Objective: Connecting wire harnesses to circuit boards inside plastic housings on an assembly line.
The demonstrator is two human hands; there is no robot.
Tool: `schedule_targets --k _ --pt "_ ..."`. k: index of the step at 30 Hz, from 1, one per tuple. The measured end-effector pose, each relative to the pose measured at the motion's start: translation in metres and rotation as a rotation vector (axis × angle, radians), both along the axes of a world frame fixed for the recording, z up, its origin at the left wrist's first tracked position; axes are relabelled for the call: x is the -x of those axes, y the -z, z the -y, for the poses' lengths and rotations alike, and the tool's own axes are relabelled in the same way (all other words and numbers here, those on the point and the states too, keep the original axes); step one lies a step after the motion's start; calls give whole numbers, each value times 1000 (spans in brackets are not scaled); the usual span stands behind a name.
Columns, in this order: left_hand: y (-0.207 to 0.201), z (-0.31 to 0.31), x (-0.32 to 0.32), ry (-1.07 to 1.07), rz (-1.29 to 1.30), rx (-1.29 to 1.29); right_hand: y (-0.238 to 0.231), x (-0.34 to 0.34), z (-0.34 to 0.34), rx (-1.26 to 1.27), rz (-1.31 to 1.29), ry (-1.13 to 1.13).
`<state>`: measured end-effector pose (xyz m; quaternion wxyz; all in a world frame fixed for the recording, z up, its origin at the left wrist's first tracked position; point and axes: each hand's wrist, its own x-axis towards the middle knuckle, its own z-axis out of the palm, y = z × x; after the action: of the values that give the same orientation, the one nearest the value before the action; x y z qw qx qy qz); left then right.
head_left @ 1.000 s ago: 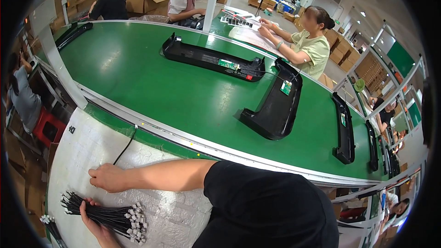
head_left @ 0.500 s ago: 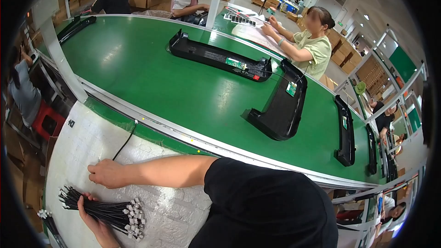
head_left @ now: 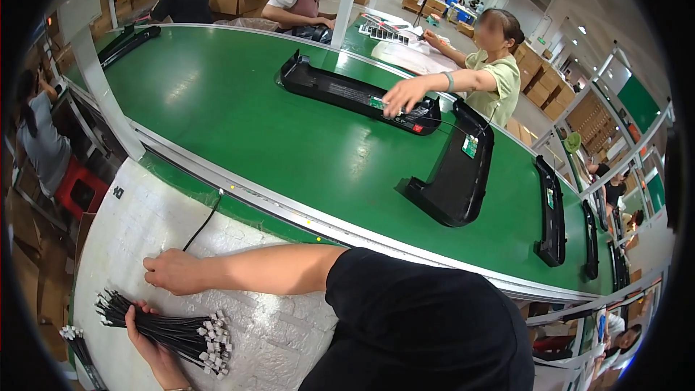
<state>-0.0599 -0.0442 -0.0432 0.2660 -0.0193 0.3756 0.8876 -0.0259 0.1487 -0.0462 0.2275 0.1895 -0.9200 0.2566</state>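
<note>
A thick bundle of black cables [head_left: 168, 331] with white connectors at one end lies in my left hand [head_left: 147, 339], its fingers closed round it above the white worktop. Just beyond, my right hand [head_left: 174, 273] is closed at one end of a single black cable [head_left: 202, 224]. That cable runs up to a small white connector resting at the rim of the green belt. My fingertips hide the cable's near end.
On the green conveyor belt [head_left: 239, 108] lie several black plastic housings [head_left: 452, 174] with small green circuit boards. A co-worker's hand [head_left: 407, 94] reaches over the farther housing. Another cable bundle [head_left: 81, 351] is at the worktop's left edge. A white post [head_left: 108, 94] rises at the left.
The co-worker across the belt has stretched an arm out over the far housing. My view has shifted slightly; my hands keep nearly the same pose and hold.
</note>
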Motion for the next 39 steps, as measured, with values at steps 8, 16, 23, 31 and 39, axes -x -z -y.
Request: schedule_targets --k 8,16,23,31,39 --pt "-1 1 0 -2 2 4 0 1 0 -3 -9 -10" --pt "-4 -2 -3 -20 4 40 -2 -2 -2 15 -12 -5" --pt "-2 -4 -5 -14 10 10 -2 -5 -5 -10 10 -11" --pt "-3 -6 -5 -52 53 17 -23 22 -44 -303 -77 307" --pt "-15 -18 -14 -100 105 25 -76 134 -204 -494 233 889"
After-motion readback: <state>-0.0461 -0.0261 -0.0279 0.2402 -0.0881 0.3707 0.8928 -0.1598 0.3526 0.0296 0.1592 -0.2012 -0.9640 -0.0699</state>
